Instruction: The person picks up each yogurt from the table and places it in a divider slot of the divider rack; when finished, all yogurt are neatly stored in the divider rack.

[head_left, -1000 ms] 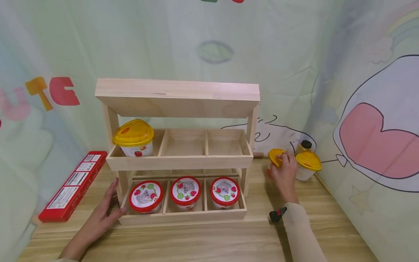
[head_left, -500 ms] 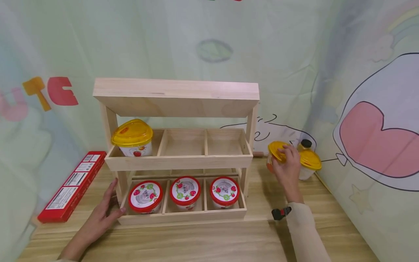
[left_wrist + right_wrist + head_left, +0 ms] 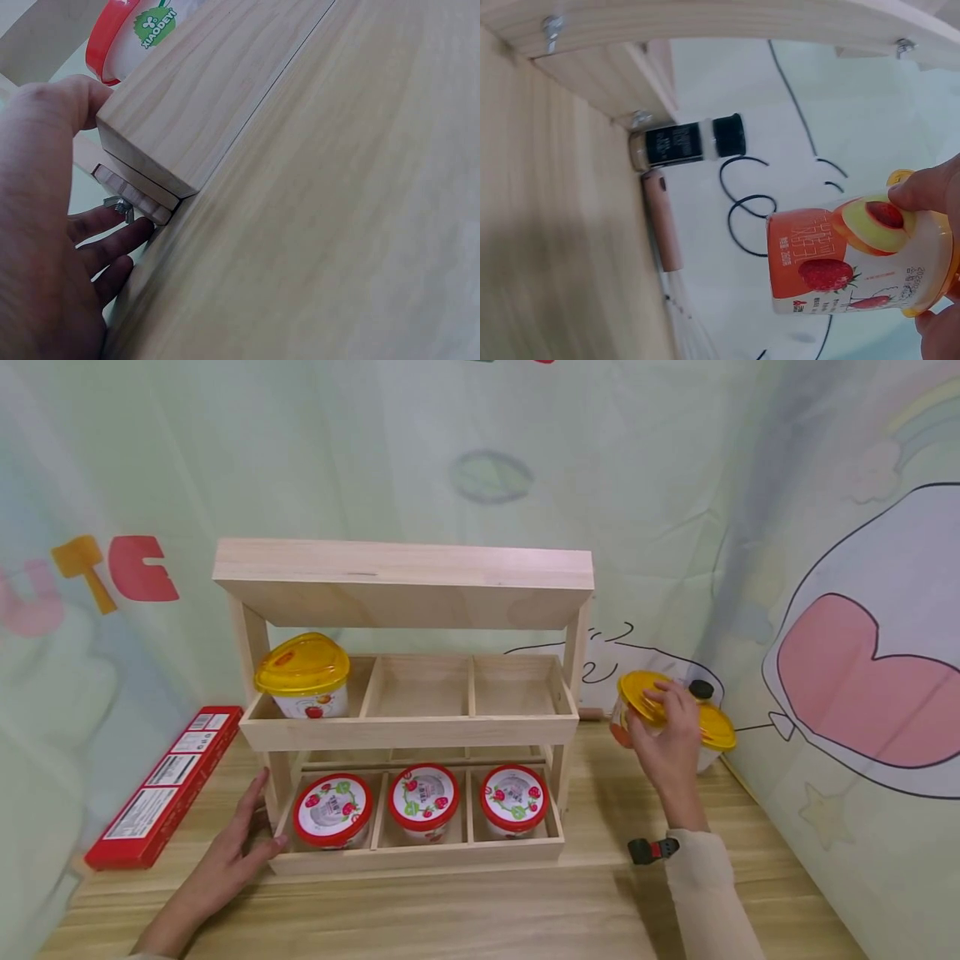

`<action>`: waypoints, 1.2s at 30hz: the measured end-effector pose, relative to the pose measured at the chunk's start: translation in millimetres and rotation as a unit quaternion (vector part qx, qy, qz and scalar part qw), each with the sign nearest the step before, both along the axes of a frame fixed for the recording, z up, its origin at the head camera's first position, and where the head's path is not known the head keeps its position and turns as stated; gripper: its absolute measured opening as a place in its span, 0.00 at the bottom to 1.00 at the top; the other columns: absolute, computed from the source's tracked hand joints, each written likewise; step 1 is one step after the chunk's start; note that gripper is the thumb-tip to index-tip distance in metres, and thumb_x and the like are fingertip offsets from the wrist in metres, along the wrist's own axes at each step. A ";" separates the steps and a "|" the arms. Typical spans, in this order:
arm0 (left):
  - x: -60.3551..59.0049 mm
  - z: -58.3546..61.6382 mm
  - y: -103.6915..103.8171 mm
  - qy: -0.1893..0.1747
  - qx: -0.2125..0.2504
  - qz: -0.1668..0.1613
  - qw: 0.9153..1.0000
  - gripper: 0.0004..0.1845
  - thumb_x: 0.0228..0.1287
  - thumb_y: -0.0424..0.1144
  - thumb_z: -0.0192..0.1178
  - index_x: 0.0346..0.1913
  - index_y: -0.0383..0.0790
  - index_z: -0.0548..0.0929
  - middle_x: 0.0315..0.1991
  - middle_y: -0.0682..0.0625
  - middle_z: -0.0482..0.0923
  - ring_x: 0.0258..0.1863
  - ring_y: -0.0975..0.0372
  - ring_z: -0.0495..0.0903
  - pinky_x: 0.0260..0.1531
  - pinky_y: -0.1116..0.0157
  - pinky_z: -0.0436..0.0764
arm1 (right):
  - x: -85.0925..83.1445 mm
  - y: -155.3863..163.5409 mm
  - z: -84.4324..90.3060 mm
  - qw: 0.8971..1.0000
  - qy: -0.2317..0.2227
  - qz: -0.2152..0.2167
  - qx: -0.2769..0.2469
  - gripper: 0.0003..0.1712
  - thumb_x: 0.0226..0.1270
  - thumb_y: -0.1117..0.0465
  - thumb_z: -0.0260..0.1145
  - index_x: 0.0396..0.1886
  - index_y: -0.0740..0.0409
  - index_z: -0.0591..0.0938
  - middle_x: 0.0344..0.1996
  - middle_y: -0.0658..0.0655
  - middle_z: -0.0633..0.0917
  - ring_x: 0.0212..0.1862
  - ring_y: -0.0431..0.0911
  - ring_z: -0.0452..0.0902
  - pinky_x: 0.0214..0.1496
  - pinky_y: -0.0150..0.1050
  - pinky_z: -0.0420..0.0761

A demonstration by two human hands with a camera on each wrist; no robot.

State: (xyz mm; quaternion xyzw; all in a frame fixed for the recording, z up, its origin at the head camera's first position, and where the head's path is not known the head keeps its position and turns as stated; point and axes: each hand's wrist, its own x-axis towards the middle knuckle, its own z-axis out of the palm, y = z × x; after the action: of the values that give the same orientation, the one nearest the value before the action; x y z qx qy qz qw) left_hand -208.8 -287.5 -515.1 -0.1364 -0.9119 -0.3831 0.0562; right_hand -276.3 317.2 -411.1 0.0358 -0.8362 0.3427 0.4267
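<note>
A light wooden table (image 3: 480, 914) carries a pale two-tier wooden rack (image 3: 405, 727) near its middle. A long flat red cardboard box (image 3: 167, 783) lies on the table to the rack's left. To the right, near the wall, stand a yellow-lidded plastic cup (image 3: 714, 737) and a small black-capped bottle (image 3: 701, 690) behind it.

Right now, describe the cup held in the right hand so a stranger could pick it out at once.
Start at the wooden rack on the table and look just past its right post. There the right hand grips a yellow-lidded cup off the tabletop, tilted, its side printed with peach and strawberry. Its twin stands on the table behind it, and another sits in the rack's upper left compartment; only this one is in a hand.
</note>
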 end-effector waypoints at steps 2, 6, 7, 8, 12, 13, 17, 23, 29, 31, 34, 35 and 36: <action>0.5 0.5 -0.1 -0.006 0.000 0.003 1.000 0.56 0.74 0.43 0.65 0.89 0.62 0.34 0.78 0.27 0.62 0.66 0.32 0.75 0.52 0.74 0.76 | 2.0 -1.1 4.7 1.000 0.004 0.003 -0.003 0.18 0.64 0.72 0.76 0.52 0.71 0.84 0.64 0.69 0.83 0.76 0.66 0.70 0.82 0.66 0.64; 1.0 0.7 0.5 -0.010 0.012 -0.002 1.000 0.56 0.75 0.43 0.63 0.89 0.62 0.32 0.78 0.24 0.60 0.68 0.28 0.73 0.61 0.48 0.84 | 7.5 -4.8 15.5 1.000 0.019 0.011 -0.006 0.18 0.63 0.72 0.76 0.52 0.71 0.84 0.64 0.69 0.83 0.75 0.66 0.70 0.81 0.66 0.66; 1.2 0.5 0.8 -0.011 0.015 -0.003 1.000 0.56 0.75 0.43 0.63 0.89 0.62 0.32 0.78 0.24 0.60 0.68 0.27 0.72 0.62 0.39 0.82 | 9.3 -6.1 18.7 1.000 0.025 0.013 -0.007 0.18 0.63 0.72 0.77 0.51 0.71 0.84 0.63 0.70 0.84 0.75 0.66 0.71 0.80 0.66 0.67; 1.3 0.3 1.1 -0.011 0.018 -0.004 1.000 0.56 0.75 0.43 0.63 0.89 0.62 0.32 0.78 0.23 0.60 0.68 0.27 0.72 0.61 0.30 0.78 | 10.9 -7.2 21.3 1.000 0.028 0.013 -0.005 0.18 0.63 0.72 0.77 0.52 0.71 0.84 0.63 0.69 0.84 0.75 0.65 0.71 0.80 0.64 0.69; 1.3 -0.6 1.3 -0.013 0.023 -0.006 1.000 0.56 0.75 0.43 0.63 0.89 0.62 0.32 0.78 0.22 0.59 0.68 0.26 0.71 0.60 0.21 0.71 | 16.9 -11.1 30.1 1.000 0.028 0.006 0.002 0.19 0.64 0.70 0.77 0.53 0.70 0.84 0.64 0.67 0.84 0.75 0.62 0.72 0.79 0.43 0.73; 1.2 -0.8 1.0 -0.013 0.017 -0.003 1.000 0.57 0.75 0.43 0.63 0.89 0.62 0.32 0.78 0.23 0.60 0.67 0.27 0.72 0.60 0.24 0.74 | 18.1 -11.7 31.5 1.000 0.027 0.004 0.003 0.19 0.64 0.70 0.77 0.54 0.69 0.84 0.65 0.66 0.84 0.75 0.61 0.72 0.77 0.35 0.71; 1.1 -1.0 0.6 -0.010 0.004 0.001 1.000 0.57 0.74 0.43 0.64 0.89 0.62 0.32 0.78 0.25 0.61 0.67 0.29 0.73 0.59 0.40 0.83 | 22.8 -13.8 37.3 0.999 0.031 0.010 0.001 0.20 0.64 0.70 0.77 0.54 0.69 0.84 0.65 0.65 0.84 0.75 0.60 0.73 0.70 0.16 0.64; 1.5 -2.0 0.8 -0.003 0.003 -0.001 1.000 0.57 0.74 0.42 0.64 0.89 0.60 0.33 0.77 0.26 0.62 0.65 0.30 0.75 0.58 0.42 0.84 | 30.6 -16.9 49.1 0.998 0.063 0.016 0.010 0.20 0.63 0.72 0.77 0.54 0.70 0.85 0.64 0.66 0.85 0.77 0.61 0.72 0.72 0.16 0.64; 0.9 -2.6 0.9 -0.003 0.015 -0.006 1.000 0.57 0.73 0.40 0.64 0.89 0.59 0.33 0.77 0.24 0.61 0.66 0.28 0.73 0.59 0.27 0.77 | 41.8 -23.9 65.6 0.996 0.081 0.022 0.007 0.19 0.66 0.70 0.76 0.55 0.68 0.85 0.66 0.64 0.84 0.80 0.59 0.70 0.72 0.17 0.67; 0.8 -2.3 1.5 -0.006 0.014 -0.003 1.000 0.57 0.73 0.40 0.64 0.89 0.60 0.32 0.77 0.25 0.61 0.66 0.28 0.73 0.59 0.26 0.76 | 45.2 -26.3 69.8 0.996 0.086 0.026 0.002 0.19 0.65 0.71 0.77 0.55 0.68 0.86 0.66 0.64 0.84 0.80 0.58 0.70 0.71 0.17 0.68; 0.3 -1.9 2.0 -0.007 0.021 -0.005 1.000 0.57 0.73 0.40 0.64 0.89 0.60 0.32 0.77 0.24 0.61 0.67 0.27 0.72 0.59 0.22 0.72 | 49.9 -29.6 75.5 0.996 0.089 0.028 -0.004 0.20 0.64 0.71 0.77 0.55 0.67 0.86 0.67 0.63 0.84 0.81 0.57 0.70 0.70 0.18 0.69; 0.5 -1.5 2.3 -0.007 0.020 -0.005 1.000 0.57 0.74 0.40 0.64 0.89 0.60 0.32 0.77 0.24 0.60 0.67 0.27 0.72 0.59 0.22 0.72 | 51.0 -30.4 77.0 0.995 0.091 0.029 -0.005 0.20 0.64 0.71 0.78 0.55 0.67 0.86 0.67 0.63 0.84 0.81 0.57 0.70 0.70 0.18 0.69; 0.6 -1.2 2.4 -0.007 0.013 -0.001 1.000 0.57 0.74 0.41 0.64 0.89 0.60 0.32 0.77 0.25 0.61 0.67 0.28 0.73 0.60 0.26 0.75 | 51.9 -31.1 78.5 0.995 0.095 0.032 -0.007 0.20 0.63 0.71 0.78 0.55 0.67 0.86 0.67 0.63 0.84 0.81 0.57 0.70 0.70 0.18 0.70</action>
State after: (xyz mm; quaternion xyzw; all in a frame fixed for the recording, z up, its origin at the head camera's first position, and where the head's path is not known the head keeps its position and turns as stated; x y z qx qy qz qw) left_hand -208.2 -285.1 -516.4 -0.1336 -0.9071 -0.3958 0.0510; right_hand -224.4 286.1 -332.6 0.0919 -0.7878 0.3574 0.4931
